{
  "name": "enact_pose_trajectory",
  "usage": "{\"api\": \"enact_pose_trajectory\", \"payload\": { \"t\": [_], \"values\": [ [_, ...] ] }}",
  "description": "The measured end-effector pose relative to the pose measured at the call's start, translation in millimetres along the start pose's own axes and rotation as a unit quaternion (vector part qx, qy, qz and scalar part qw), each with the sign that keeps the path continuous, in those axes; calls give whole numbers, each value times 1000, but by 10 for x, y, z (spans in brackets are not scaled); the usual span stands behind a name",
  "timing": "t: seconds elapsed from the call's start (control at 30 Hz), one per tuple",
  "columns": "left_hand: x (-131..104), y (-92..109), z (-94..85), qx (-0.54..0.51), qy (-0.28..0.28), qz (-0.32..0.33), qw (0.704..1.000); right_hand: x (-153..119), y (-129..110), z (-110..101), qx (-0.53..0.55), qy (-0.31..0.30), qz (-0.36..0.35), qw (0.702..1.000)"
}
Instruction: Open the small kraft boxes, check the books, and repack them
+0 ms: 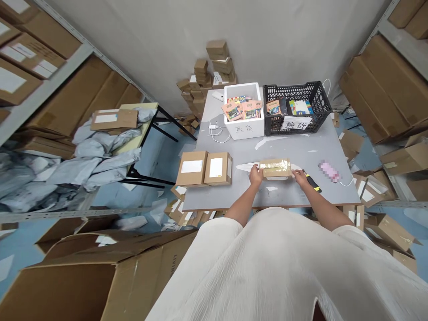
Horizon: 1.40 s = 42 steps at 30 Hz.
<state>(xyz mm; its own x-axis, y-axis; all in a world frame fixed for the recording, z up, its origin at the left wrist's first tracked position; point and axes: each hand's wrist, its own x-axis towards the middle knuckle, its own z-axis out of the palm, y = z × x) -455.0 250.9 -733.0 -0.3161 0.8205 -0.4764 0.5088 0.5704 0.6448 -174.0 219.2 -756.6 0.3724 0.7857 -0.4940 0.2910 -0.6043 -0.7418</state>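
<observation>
A small cardboard box (pixel 276 173) with shiny clear tape across its top lies near the table's front edge, between my two hands. At its left end, my left hand (pixel 256 175) grips the corner with the fingers closed on it. My right hand (pixel 299 176) holds the opposite end by the fingertips. Just right of that hand lies a black and yellow utility knife (pixel 313 183); whether they touch I cannot tell. Two closed cardboard boxes with white labels, a larger one (pixel 191 174) and a smaller one (pixel 217 174), stand side by side to the left.
On the grey table (pixel 247 196), a white foam box (pixel 247 129) and a black plastic crate (pixel 297 127) hold booklets. A pink blurred item (pixel 329 171) with a cable lies right. Stacked boxes (pixel 219 62) stand behind; grey parcels (pixel 90 156) fill the left side. A large open carton (pixel 140 272) is lower left.
</observation>
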Motion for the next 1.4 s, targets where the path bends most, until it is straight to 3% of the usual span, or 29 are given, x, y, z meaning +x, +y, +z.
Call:
{"api": "enact_pose_trajectory", "payload": {
  "t": [0.13,0.27,0.4,0.57,0.7,0.77,0.9,1.0,1.07,1.2,1.3,1.4],
  "values": [
    [-35,40,-236,-11,56,54,997,-85,-201,158,37,-76,91,992],
    [-220,149,-345,-104,-7,159,982,-168,-535,464,49,-111,29,992],
    [-398,218,-371,-108,4,191,976,-246,-800,645,-3,-94,-39,995],
    [-395,236,-300,-112,-14,183,976,-227,-912,472,-84,-7,-129,988],
    [-356,253,-144,-88,-76,176,977,-219,-807,236,-132,-4,-114,985],
    [-349,274,-99,-50,-82,180,979,-248,-733,171,-140,-5,-91,986],
    [-379,360,-94,55,-27,285,957,-312,-671,189,-136,31,-83,987],
    [-453,446,-87,89,-94,395,910,-326,-720,263,-142,39,-103,984],
    [-508,491,-76,101,-129,423,891,-318,-777,306,-129,19,-126,983],
    [-543,516,-120,142,-58,377,914,-287,-887,392,-31,-87,-180,979],
    [-486,479,-222,170,1,332,928,-280,-917,497,25,-170,-165,971],
    [-396,388,-342,183,28,305,934,-285,-871,621,21,-178,-157,971]
  ]
}}
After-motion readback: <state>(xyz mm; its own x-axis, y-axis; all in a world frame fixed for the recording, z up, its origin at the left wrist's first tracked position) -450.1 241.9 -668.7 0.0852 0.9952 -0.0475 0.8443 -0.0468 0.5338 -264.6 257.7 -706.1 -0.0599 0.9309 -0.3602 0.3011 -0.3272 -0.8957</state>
